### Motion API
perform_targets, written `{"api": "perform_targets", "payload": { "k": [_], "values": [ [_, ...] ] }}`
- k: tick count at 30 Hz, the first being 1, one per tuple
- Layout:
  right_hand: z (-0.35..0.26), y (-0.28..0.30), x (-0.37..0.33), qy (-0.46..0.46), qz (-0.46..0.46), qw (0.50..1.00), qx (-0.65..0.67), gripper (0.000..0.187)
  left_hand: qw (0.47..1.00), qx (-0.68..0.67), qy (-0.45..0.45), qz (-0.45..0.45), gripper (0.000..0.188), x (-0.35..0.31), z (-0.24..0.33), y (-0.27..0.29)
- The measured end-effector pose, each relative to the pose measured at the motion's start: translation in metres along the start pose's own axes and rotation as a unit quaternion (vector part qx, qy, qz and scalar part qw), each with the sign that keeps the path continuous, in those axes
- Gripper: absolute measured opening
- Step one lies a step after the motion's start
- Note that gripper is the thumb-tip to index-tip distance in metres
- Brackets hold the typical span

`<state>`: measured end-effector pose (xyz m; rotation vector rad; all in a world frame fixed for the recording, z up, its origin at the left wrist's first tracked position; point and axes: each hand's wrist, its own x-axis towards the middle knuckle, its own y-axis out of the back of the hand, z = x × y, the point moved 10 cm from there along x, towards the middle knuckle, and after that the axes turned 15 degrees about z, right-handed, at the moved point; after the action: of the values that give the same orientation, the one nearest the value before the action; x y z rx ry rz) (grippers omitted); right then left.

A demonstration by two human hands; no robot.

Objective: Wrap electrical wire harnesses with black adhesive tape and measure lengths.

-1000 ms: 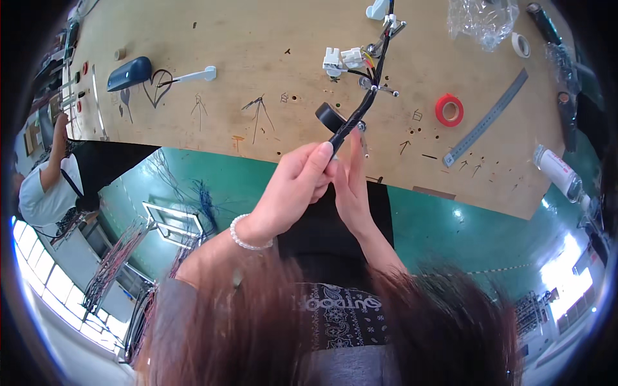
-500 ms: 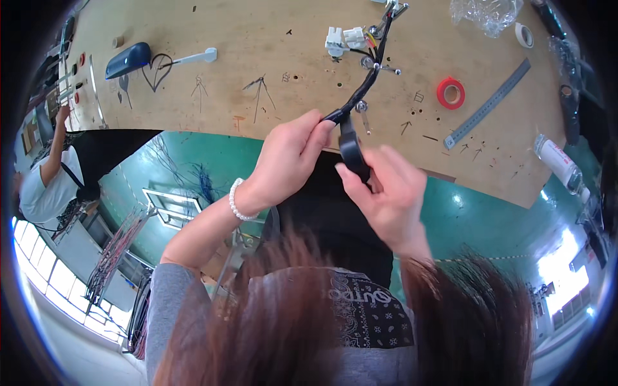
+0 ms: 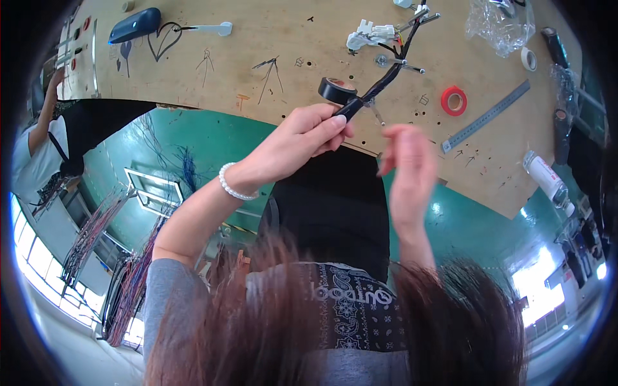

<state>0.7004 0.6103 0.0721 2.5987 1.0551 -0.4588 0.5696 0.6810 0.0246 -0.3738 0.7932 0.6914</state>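
Observation:
My left hand [image 3: 302,136] is closed around the lower end of a black-taped wire harness [image 3: 385,80], thumb on top. A roll of black electrical tape [image 3: 331,92] sits at the far side of the harness, just beyond the left fingers. To the right, my right hand [image 3: 410,174] is apart from the harness, slightly blurred. Its fingers are loosely bent, and nothing shows in them. Metal pegs [image 3: 412,67] on the board support the harness. White connectors [image 3: 370,35] hang off its upper part on short wires.
Right of the harness lie a red tape roll [image 3: 445,101], a steel ruler [image 3: 486,117], a white tape roll [image 3: 528,60] and clear plastic wrap [image 3: 499,29]. A bottle [image 3: 547,175] is at the right. A blue case [image 3: 135,26] lies far left, near another person [image 3: 45,145].
My right hand has let go of the black tape roll and drawn back to the right. The roll has passed to the harness's far side. The left hand still grips the harness.

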Motion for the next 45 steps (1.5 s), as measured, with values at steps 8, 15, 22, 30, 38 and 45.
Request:
{"api": "perform_targets", "payload": {
  "k": [8,15,22,30,38,45],
  "values": [
    [0.103,-0.078,-0.004,-0.146,0.001,0.894,0.424,0.043,0.999,0.024,0.017,-0.038,0.03,-0.004,0.018,-0.001],
    [0.039,-0.022,-0.015,0.129,0.112,0.983,-0.068,0.026,0.961,0.22,-0.148,0.076,0.028,-0.006,0.035,0.012],
    [-0.077,-0.038,0.01,0.351,0.019,0.883,-0.31,0.024,0.875,0.33,-0.324,0.142,0.019,-0.017,0.05,0.002],
    [0.01,-0.004,-0.009,-0.025,0.046,0.996,-0.073,0.027,1.0,0.001,-0.006,0.0,0.034,-0.004,0.012,0.001],
    [0.093,-0.074,0.004,-0.05,0.009,0.958,0.281,0.038,0.962,-0.181,0.183,-0.091,0.033,-0.016,0.007,-0.01],
    [0.0,0.024,-0.024,0.076,0.072,0.977,-0.187,0.02,0.991,0.087,-0.084,0.058,0.03,-0.003,0.028,0.01]
  ]
}}
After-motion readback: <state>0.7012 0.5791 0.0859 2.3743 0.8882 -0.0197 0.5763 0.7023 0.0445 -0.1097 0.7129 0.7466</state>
